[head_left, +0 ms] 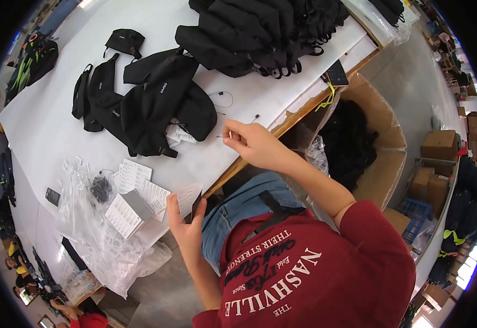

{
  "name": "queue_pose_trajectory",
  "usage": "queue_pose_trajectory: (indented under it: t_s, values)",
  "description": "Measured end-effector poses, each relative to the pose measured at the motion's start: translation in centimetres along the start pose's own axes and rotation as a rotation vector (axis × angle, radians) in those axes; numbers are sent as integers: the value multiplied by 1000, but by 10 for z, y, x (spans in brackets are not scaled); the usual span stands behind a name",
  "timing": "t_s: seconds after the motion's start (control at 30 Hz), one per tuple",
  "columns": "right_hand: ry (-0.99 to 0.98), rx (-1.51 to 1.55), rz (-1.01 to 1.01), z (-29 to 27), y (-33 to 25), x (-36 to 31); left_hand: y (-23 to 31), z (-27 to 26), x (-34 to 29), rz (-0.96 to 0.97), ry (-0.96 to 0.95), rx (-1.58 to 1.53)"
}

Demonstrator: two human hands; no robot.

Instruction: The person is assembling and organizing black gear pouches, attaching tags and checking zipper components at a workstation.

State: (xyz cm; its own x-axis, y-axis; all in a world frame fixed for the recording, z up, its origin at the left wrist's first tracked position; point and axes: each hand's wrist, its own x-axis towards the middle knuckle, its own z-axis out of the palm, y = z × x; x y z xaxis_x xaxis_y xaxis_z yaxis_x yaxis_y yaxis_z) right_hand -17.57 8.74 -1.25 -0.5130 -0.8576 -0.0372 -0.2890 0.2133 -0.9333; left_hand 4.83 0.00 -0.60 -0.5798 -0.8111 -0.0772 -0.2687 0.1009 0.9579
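My left hand (185,218) holds a small white paper tag (187,198) at the near edge of the white table (47,131); its thumb lies on a dark edge beside the tag. My right hand (251,143) is raised over the table edge and pinches a thin black string fastener (220,136) between thumb and fingers. Just left of it lies a black waist bag (162,104) with white tags tucked beneath it. More white tags (134,188) are spread near my left hand.
A heap of black bags (260,33) covers the far table, and flat ones (99,95) lie left. Clear plastic bags (93,229) hold a bundle of black strings. An open cardboard box (383,158) with black goods stands on the right. Stacked cartons (438,164) stand beyond.
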Motion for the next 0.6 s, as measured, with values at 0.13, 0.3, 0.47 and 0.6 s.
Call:
queue_pose_trajectory:
  t_s: [0.13,0.3,0.47,0.6]
  values:
    - [-35,31,52,4,-16,-12,6,7,1,-2,-68,-3]
    - [-66,68,53,11,-20,-21,12,12,-1,-131,-48,-130]
    - [-163,123,-56,24,-27,-28,12,19,-1,-120,26,-201]
    - [-180,70,-83,31,-26,-30,7,20,1,-76,49,-162]
